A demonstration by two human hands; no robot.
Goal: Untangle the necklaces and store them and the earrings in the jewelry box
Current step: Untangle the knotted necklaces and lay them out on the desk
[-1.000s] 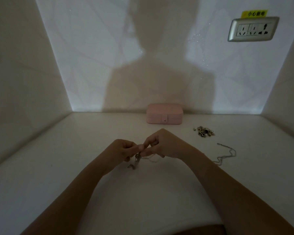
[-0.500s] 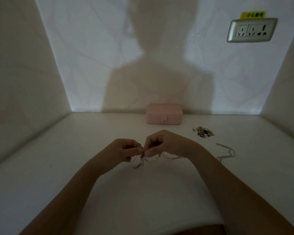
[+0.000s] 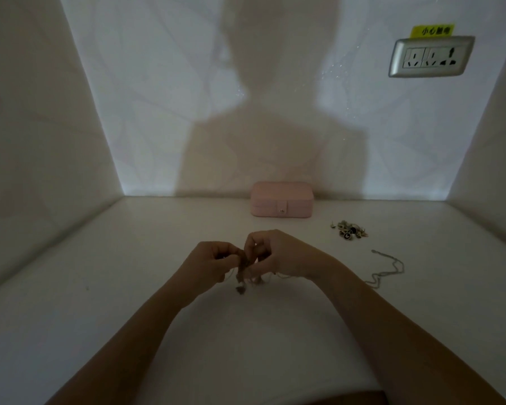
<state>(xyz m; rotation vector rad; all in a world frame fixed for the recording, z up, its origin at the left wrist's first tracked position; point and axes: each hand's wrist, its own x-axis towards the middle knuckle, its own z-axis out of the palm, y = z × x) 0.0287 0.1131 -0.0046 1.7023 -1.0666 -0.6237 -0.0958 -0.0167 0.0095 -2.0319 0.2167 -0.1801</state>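
Centre of frame: a left hand (image 3: 214,260) and a right hand (image 3: 278,252) meet just above a white worktop (image 3: 129,287). Each grip is pinched tight on a knotted clump of thin gold-toned necklace chains (image 3: 244,274) held between them.

Pulling the hands apart hard would probably tighten the knot or snap a fine link. A slackened pinch could drop the clump.

The clump looks small and dull gold, with short loops and a small dark piece dangling beneath.

At right lie a loose thin silver chain necklace (image 3: 389,267) and, above it, a small heap of stud earrings (image 3: 348,229). A closed pink rectangular jewelry box (image 3: 282,200) sits at centre back.
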